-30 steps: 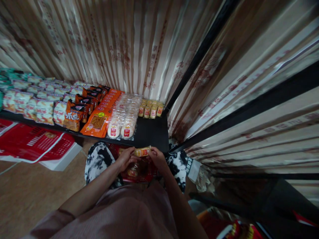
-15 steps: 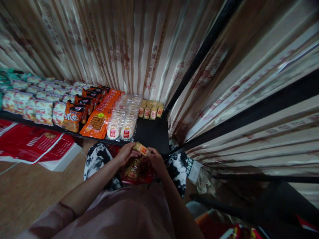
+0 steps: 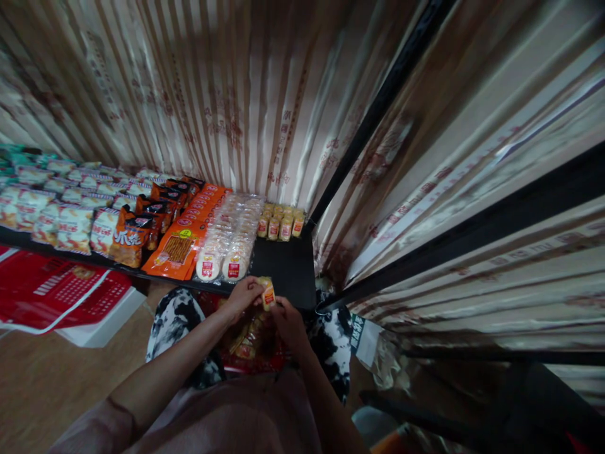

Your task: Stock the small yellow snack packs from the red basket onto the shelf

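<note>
Clock dirs from held pk: patterned curtain [image 3: 265, 94] at 12, behind blk shelf [image 3: 288, 268]. Blk post [image 3: 373, 116] at 1, hemming in shelf's R corner. Red pkg [image 3: 51, 287] w/ white strap at 9, orange stick-snack bag [image 3: 177, 249] at 10, round-cracker pks [image 3: 231, 239] at 11, crowding L side. L hand [image 3: 246, 294] + R hand [image 3: 289, 325] pinch yellow-wrapped snack pk [image 3: 267, 294], nr shelf's front edge.

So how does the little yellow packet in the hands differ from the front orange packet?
The small yellow packet is held between the left hand and right hand, while the front orange packet sits on the black shelf. The small yellow packet is stubby; the front orange packet is far larger. The orange front shows brown sticks; the yellow one, a reddish label.
</note>
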The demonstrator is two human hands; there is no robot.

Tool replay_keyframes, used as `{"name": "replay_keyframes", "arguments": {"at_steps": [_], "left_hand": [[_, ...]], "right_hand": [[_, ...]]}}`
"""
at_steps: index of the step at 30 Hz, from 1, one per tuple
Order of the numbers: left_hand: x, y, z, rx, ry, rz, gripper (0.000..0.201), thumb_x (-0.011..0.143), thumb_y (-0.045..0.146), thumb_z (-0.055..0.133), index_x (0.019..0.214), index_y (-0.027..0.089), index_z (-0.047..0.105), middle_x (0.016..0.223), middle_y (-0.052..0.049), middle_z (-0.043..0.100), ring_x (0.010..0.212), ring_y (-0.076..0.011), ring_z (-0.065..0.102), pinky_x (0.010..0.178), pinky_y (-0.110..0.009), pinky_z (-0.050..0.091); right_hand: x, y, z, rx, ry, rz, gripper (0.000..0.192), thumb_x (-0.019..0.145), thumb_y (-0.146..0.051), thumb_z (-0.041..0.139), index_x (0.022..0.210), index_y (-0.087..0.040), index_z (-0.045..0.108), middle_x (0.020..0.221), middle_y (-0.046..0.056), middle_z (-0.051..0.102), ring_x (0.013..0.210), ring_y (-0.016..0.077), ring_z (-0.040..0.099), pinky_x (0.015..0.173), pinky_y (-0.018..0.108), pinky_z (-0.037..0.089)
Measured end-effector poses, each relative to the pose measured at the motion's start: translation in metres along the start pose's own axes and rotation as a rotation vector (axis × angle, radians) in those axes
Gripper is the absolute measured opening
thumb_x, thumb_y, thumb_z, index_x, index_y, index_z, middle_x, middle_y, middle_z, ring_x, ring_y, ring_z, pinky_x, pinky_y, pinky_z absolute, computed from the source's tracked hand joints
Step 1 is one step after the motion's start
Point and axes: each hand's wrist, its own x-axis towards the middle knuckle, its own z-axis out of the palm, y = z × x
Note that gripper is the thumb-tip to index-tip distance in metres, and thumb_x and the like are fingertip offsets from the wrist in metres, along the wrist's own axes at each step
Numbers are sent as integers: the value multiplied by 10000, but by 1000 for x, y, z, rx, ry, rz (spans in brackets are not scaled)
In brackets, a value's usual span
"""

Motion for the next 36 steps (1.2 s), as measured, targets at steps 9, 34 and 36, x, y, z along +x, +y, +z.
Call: {"name": "replay_keyframes", "arguments": {"at_steps": [9, 34, 36], "left_hand": [[16, 7, 9, 174, -12, 154, 87, 707, 221, 580, 763, 156, 563, 525, 64, 503, 469, -75, 442, 498, -181, 355], [37, 25, 22, 516, 235, 327, 247, 716, 140, 576, 961, 161, 598, 937, -70, 634, 701, -148, 559, 724, -260, 421], [38, 22, 21, 466, 292, 345, 268, 702, 116, 579, 968, 145, 593, 970, -91, 621, 758, -158, 571, 757, -268, 431]], "right_hand": [[11, -6, -14, -515, 206, -151, 251, 819, -350, 482, 891, -219, 684, 832, 74, 640, 738, 158, 598, 654, 221, 408], [69, 1, 18, -117, 350, -167, 272, 725, -182, 507, 994, -141, 513, 888, 67, 544, 625, 133, 566, 641, 268, 505], [74, -1, 18, -131, 371, -168, 247, 731, -173, 490, 973, -130, 522, 861, 70, 547, 641, 145, 570, 669, 281, 501]]}}
